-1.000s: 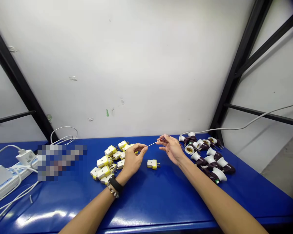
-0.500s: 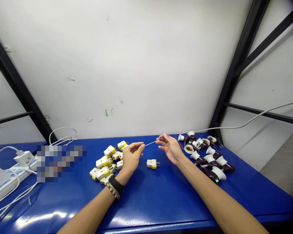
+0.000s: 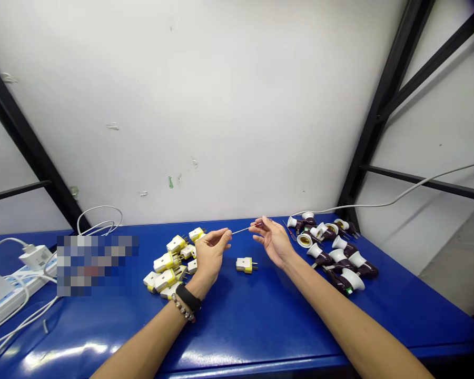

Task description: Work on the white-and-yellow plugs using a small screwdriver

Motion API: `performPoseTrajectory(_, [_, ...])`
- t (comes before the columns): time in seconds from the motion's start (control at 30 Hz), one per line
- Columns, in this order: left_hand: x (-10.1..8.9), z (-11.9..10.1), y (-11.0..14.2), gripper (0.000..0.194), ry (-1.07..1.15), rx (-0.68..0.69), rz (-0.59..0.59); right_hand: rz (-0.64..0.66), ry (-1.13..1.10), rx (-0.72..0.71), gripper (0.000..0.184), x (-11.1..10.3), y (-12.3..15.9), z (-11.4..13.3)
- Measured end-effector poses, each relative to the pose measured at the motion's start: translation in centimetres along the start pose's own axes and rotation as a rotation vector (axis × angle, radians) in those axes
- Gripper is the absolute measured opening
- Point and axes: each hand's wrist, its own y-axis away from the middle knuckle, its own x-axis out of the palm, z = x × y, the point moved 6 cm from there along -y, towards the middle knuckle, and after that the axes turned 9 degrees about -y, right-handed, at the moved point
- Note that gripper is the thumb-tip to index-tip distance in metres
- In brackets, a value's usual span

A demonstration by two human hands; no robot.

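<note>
A thin screwdriver (image 3: pixel 242 230) with a metal shaft and a reddish handle spans the gap between my hands above the table. My left hand (image 3: pixel 211 255) pinches the tip end of the shaft between thumb and fingers. At the handle end, my right hand (image 3: pixel 274 241) grips it with thumb and fingertips, the lower fingers loosely curled. Below and between the hands lies a single white and yellow plug (image 3: pixel 245 265), its prongs pointing right, touched by neither hand. Beside my left hand rests a pile of similar plugs (image 3: pixel 167 261), partly hidden by that hand.
Several white and dark brown lamp holders (image 3: pixel 341 258) are heaped on the right of the blue table (image 3: pixel 260 326). At the left stand a white power strip (image 3: pixel 8 302) and loose cables; a blurred patch hides something there. A white wall and black frame posts close off the back.
Both hands hold the screwdriver much as before. The whole view has shifted slightly; the plugs and lamp holders lie as they did.
</note>
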Motion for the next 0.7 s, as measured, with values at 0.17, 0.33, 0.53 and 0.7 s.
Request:
performPoseTrajectory(0.17, [0.24, 0.17, 0.13, 0.043, 0.009, -0.018, 0.021, -0.006, -0.003, 0.009, 0.021, 0.00, 0.06, -0.35])
performPoseTrajectory(0.33, [0.17, 0.07, 0.15, 0.042, 0.007, -0.019, 0.019, -0.016, -0.007, -0.007, 0.022, -0.17, 0.00, -0.21])
performPoseTrajectory(0.53, [0.20, 0.06, 0.14, 0.041, -0.035, 0.019, 0.028, -0.006, 0.019, -0.021, 0.024, -0.09, -0.03, -0.21])
performPoseTrajectory(0.7, [0.69, -0.45, 0.34, 0.032, -0.171, 0.134, 0.101, 0.004, 0.080, -0.068, 0.033, -0.03, -0.02, 0.38])
